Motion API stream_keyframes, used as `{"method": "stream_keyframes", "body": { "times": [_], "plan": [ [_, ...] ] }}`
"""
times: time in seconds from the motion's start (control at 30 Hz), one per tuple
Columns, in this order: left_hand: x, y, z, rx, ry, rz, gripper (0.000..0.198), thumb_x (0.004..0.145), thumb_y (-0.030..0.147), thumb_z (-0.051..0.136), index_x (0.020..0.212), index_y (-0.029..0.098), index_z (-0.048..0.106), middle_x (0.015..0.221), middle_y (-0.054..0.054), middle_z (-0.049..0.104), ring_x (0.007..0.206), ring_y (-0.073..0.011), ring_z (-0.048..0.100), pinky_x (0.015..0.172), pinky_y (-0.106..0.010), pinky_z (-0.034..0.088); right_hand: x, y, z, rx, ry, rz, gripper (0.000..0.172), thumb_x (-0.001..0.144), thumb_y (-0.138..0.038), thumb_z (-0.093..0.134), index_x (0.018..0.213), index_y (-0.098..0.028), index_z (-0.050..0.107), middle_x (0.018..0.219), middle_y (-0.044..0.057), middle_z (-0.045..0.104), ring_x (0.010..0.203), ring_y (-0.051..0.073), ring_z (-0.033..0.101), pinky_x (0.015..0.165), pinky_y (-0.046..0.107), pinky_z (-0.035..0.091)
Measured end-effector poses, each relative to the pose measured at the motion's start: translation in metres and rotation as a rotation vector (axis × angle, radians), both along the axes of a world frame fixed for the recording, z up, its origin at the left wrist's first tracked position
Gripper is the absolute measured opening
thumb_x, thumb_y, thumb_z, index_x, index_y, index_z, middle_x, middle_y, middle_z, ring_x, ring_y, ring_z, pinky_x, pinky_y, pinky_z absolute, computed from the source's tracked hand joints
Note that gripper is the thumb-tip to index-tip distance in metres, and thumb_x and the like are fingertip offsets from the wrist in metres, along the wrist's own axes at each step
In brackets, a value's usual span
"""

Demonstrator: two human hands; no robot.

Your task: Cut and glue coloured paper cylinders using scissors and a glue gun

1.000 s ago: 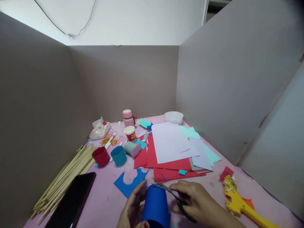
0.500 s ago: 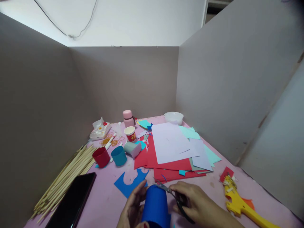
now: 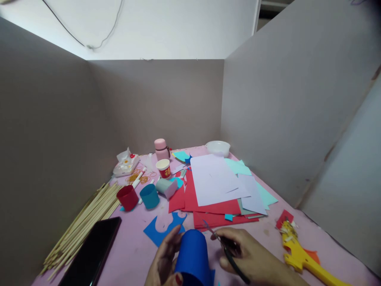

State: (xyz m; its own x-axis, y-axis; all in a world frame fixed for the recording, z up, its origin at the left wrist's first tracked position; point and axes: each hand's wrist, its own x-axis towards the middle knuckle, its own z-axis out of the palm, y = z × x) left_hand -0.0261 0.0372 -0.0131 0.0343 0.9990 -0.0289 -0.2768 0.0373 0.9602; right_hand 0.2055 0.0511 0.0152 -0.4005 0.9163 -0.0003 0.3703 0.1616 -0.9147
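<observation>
At the bottom middle, my left hand (image 3: 165,260) is wrapped round a rolled tube of dark blue paper (image 3: 192,254), gripping its left side. My right hand (image 3: 250,254) is closed on a pair of black-handled scissors (image 3: 222,244). Their blades point up and left, a little to the right of the tube's far rim. A cut blue paper scrap (image 3: 159,230) lies on the pink table (image 3: 133,250) just beyond my left hand.
Red, white and light-green sheets (image 3: 220,186) are stacked at centre. Red (image 3: 127,197), teal (image 3: 149,196) and grey (image 3: 165,186) paper tubes, a paper cup (image 3: 164,167), a pink flask (image 3: 161,149) and a white bowl (image 3: 218,147) stand behind. Wooden sticks (image 3: 86,222), a black phone (image 3: 91,254) at left; yellow tool (image 3: 300,256) at right. Grey partitions enclose the table.
The scissor blades have come away from the blue tube's rim and swung up to the right. My left hand has turned the tube slightly.
</observation>
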Motion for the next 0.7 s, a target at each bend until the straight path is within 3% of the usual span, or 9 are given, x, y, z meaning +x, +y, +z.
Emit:
{"method": "stream_keyframes", "body": {
  "times": [0.1,0.27,0.4,0.57,0.7],
  "plan": [
    [-0.013,0.01,-0.008,0.002,-0.02,-0.108,0.079,0.043,0.06,0.08,0.114,0.027,0.065,0.116,-0.013,0.069,0.12,-0.04,0.051,0.098,-0.048,0.042,0.0,-0.002,-0.001,0.057,-0.051,0.03,0.023,0.061,-0.014,0.067,0.083,-0.02,0.062,0.066,-0.008,0.044,0.06,0.011,0.036,0.052,0.021,0.027],
    [-0.029,0.021,-0.015,-0.046,-0.01,-0.071,0.078,0.046,0.062,0.077,0.114,0.025,0.066,0.116,-0.014,0.069,0.119,-0.0416,0.052,0.092,-0.047,0.048,-0.003,-0.004,0.0,0.131,-0.11,-0.012,0.03,0.061,-0.018,0.071,0.09,-0.022,0.064,0.076,-0.005,0.056,0.066,0.013,0.046,0.057,0.02,0.031],
    [-0.024,0.022,-0.015,-0.084,-0.059,-0.148,0.072,0.042,0.055,0.083,0.106,0.025,0.071,0.105,-0.013,0.073,0.11,-0.0406,0.058,0.084,-0.044,0.053,-0.007,-0.005,-0.002,0.177,-0.13,-0.008,0.032,0.063,-0.02,0.071,0.093,-0.024,0.064,0.08,-0.004,0.06,0.067,0.014,0.048,0.059,0.021,0.034],
    [-0.011,0.016,-0.019,-0.046,-0.129,-0.055,0.076,0.042,0.061,0.079,0.108,0.024,0.07,0.118,-0.014,0.069,0.125,-0.0415,0.046,0.094,-0.046,0.047,-0.008,-0.005,-0.005,0.215,-0.14,-0.007,0.024,0.069,-0.022,0.066,0.092,-0.023,0.064,0.084,-0.001,0.063,0.071,0.016,0.051,0.061,0.022,0.036],
    [-0.012,0.018,-0.021,-0.122,-0.143,-0.141,0.081,0.033,0.057,0.084,0.105,0.022,0.071,0.113,-0.016,0.071,0.121,-0.0444,0.048,0.092,-0.049,0.048,-0.008,-0.003,-0.005,0.209,-0.124,-0.004,0.025,0.069,-0.02,0.064,0.094,-0.024,0.065,0.083,-0.002,0.063,0.069,0.015,0.052,0.06,0.022,0.036]
  ]
}}
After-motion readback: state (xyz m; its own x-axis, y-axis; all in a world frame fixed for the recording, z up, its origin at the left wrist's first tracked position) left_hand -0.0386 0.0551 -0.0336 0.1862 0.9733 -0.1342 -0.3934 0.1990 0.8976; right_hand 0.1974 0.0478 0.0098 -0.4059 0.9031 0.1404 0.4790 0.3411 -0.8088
